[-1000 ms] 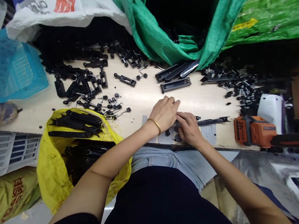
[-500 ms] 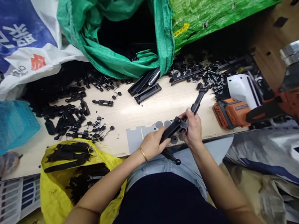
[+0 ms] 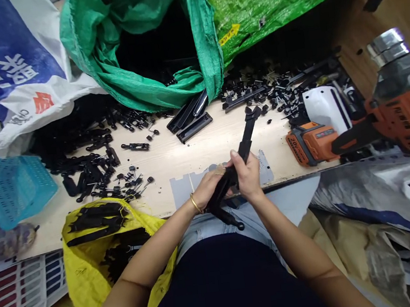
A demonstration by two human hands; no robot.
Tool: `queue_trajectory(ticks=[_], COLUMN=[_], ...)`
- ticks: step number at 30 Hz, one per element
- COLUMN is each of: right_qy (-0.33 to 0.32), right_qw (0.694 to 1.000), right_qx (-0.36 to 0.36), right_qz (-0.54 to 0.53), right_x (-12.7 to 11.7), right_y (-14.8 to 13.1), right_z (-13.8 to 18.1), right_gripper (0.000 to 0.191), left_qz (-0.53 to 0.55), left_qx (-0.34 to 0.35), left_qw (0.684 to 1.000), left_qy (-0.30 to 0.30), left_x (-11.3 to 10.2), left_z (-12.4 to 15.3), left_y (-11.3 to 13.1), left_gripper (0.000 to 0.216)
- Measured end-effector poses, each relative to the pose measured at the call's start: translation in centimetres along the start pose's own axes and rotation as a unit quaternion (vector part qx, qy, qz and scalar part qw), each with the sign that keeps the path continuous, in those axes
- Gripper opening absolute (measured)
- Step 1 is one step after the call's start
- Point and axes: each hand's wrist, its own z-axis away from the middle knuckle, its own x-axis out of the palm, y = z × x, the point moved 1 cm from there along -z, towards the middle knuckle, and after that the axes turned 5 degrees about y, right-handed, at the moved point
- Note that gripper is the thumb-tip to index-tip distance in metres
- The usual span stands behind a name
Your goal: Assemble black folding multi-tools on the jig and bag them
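Over the front edge of the bench, both hands grip a black jointed bracket arm (image 3: 247, 131). My left hand (image 3: 211, 187), with a gold bangle at the wrist, is closed round its lower part. My right hand (image 3: 248, 174) is closed round the middle, thumb pressed on top. The upper section points away from me and ends in a forked tip. Toward my lap, a shorter piece with a ball end (image 3: 231, 220) sticks out below the hands. Fingers hide the joint. Under the hands lies a grey flat template (image 3: 181, 190), partly covered.
Black clip parts (image 3: 90, 172) and screws with black knobs (image 3: 133, 177) lie at left. Long black channel pieces (image 3: 194, 127) lie by the green sack (image 3: 134, 100). An orange cordless power tool (image 3: 314, 142) stands right. A yellow sack (image 3: 77, 269) hangs front left, near a blue basket (image 3: 18, 186).
My hands have come closer together round the bracket arm, the right one moving left. The arm's upper section now stands steeper. The whole view has shifted slightly.
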Motion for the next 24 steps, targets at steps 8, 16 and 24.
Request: queue_trajectory(ticks=[8,16,24], right_qy=[0.037,0.008,0.147], right_qw=[0.999,1.0,0.989], right_qx=[-0.018,-0.011,-0.033], right_qz=[0.006,0.001,-0.002], right_x=[1.0,1.1,0.4], right_y=[1.2,1.5,1.8], right_z=[1.6,0.6,-2.7], right_gripper=[0.033,0.036,0.037], left_qz=[0.083,0.091,-0.33], left_qx=[-0.063,-0.02,0.213], left_qw=[0.994,0.996,0.917], left_qy=[0.022,0.008,-0.06], left_x=[-0.1,-0.2,-2.8], left_z=[-0.2,-1.2,1.5], left_y=[-0.7,0.0,1.3], left_gripper=[0.076,0.079,0.122])
